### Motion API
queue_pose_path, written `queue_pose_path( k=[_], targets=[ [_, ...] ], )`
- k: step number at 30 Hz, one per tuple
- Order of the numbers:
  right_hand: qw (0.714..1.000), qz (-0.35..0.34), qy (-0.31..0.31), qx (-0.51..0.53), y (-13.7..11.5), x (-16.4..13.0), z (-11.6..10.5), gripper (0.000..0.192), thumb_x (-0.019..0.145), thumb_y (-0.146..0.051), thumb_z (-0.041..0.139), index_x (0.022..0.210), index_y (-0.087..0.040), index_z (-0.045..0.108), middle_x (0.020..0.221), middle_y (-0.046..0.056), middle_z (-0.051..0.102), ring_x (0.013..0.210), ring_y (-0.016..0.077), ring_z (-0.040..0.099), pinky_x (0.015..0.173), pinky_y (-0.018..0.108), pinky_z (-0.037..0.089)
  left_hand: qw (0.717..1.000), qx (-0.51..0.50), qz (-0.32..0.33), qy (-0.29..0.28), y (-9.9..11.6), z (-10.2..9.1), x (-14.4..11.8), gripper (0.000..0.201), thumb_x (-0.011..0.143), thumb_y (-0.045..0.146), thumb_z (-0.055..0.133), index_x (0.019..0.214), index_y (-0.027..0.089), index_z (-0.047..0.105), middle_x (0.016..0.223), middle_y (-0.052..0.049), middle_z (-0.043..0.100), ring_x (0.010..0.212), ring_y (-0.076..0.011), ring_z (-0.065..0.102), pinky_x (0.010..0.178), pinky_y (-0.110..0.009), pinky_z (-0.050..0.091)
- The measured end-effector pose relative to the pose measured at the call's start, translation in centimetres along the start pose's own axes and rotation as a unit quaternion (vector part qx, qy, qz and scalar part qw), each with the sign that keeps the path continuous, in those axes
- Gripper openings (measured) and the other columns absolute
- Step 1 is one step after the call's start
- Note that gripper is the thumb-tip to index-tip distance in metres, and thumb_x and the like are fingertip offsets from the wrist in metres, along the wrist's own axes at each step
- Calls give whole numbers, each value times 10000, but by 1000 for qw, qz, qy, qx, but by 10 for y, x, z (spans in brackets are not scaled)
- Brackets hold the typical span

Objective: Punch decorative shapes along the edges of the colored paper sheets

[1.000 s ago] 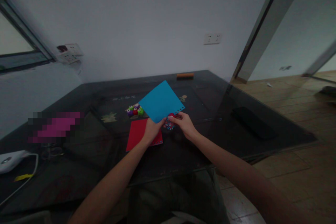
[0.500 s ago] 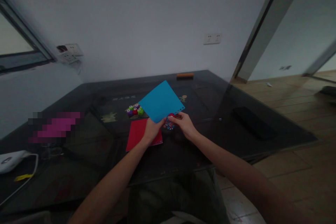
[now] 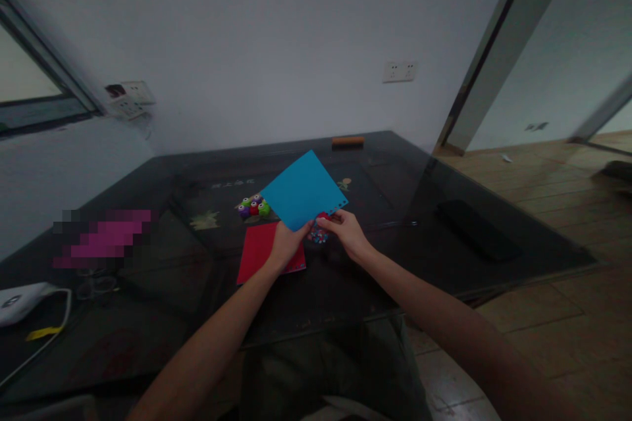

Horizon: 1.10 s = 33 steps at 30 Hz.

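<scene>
My left hand [image 3: 288, 243] is closed on the lower corner of a blue sheet of paper [image 3: 303, 187], which is held tilted above the table. A row of small dark holes runs along the sheet's lower right edge. At that edge, my right hand [image 3: 348, 230] pinches a small red paper punch [image 3: 322, 217]; its lower part looks clear and speckled with many colours. The fingers partly hide the punch. Under my left hand lies a red sheet or stack of paper [image 3: 257, 251], also with small marks along its near edge.
Several small purple, green and red pieces with round eyes [image 3: 254, 206] stand behind the red paper. An orange-brown stick [image 3: 348, 141] lies at the table's back edge. A black case [image 3: 476, 230] is on the right, a white device [image 3: 22, 304] with a cable on the left.
</scene>
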State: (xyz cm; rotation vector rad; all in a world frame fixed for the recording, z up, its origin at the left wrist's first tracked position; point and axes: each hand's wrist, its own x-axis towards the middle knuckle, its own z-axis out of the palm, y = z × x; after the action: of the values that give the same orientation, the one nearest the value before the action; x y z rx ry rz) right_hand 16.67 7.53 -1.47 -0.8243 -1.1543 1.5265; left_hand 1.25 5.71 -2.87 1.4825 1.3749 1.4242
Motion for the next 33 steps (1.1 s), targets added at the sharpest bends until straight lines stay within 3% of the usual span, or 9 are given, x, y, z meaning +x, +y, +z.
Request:
queue_pose_path(
  k=[7,33],
  targets=[
    [1000,6,-10,19,0,-1,0,349,527,-343,805,773,-171,626,780,27,677,693,162,619,746,343,481,1000,-2,-1,-11,3,0,-2,204,740,334,646,718,131,633,616,-32,661,552,-152,593,571,-257,463],
    [1000,-2,-8,12,-3,-2,1,358,505,-367,808,758,-186,631,760,19,680,678,159,608,719,325,490,1000,6,6,-5,2,0,-1,197,737,335,650,695,144,632,598,-24,658,548,-157,594,580,-262,459]
  ],
)
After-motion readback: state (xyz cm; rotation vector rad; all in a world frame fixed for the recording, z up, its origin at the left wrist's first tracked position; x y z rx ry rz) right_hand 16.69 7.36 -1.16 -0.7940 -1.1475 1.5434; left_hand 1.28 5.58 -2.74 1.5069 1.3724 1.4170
